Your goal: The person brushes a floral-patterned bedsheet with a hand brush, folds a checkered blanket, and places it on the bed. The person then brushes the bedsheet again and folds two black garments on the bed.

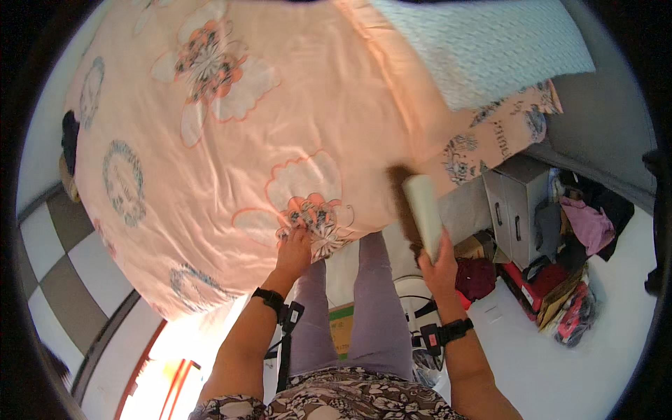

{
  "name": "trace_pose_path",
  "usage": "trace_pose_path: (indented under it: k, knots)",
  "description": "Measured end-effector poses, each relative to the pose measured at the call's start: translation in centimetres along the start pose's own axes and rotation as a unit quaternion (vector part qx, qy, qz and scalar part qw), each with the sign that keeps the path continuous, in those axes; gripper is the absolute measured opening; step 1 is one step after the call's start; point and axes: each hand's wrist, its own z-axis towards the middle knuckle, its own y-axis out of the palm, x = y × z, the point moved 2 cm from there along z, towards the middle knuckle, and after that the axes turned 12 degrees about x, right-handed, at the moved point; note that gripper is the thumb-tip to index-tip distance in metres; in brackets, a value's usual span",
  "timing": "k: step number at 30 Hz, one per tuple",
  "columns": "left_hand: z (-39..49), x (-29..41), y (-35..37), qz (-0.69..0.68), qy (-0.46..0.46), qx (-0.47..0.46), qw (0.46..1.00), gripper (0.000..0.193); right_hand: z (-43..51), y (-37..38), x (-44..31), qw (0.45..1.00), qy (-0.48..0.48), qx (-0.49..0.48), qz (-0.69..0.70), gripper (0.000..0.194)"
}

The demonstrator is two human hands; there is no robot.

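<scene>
A bed covered with a pink-peach quilt [252, 147] printed with flowers fills the space before me. My left hand [295, 251] rests on the quilt's near edge by an orange flower print, and whether its fingers pinch the cloth is hard to tell. My right hand [440, 265] grips a bed brush [424, 210] with a pale back and dark brown bristles. The brush is tilted over the right part of the quilt, its bristles blurred and facing left. Whether they touch the cloth cannot be told.
A light blue textured cover [504, 47] lies at the bed's upper right. Beside the bed stands a grey drawer cabinet [517, 210], with a pink cloth [587, 226], a dark red cloth bundle [475, 277] and plastic bags [575, 315] around it. A cardboard box [342, 331] is on the floor between my legs.
</scene>
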Motion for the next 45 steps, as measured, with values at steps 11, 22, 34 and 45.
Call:
trace_pose_path:
  k: [11,22,34,45]
  knots:
    - [-14.0,-8.6,2.0,-0.093,-0.388,-0.151,0.904,0.086,13.8,14.8,-18.0,0.989,0.043,0.052,0.13,0.062]
    - [-22.3,-14.8,4.6,-0.13,-0.446,0.059,0.884,0.063,9.6,16.7,-20.9,0.975,-0.082,-0.192,0.074,0.051]
    - [-36.4,-21.5,9.6,-0.237,-0.646,-0.107,0.718,0.069,-14.2,30.9,-28.8,0.793,-0.414,-0.439,0.084,0.056]
    - [-35.7,-27.0,6.6,-0.156,-0.511,0.106,0.838,0.078,6.6,27.9,-32.7,0.879,0.329,0.083,0.334,0.044]
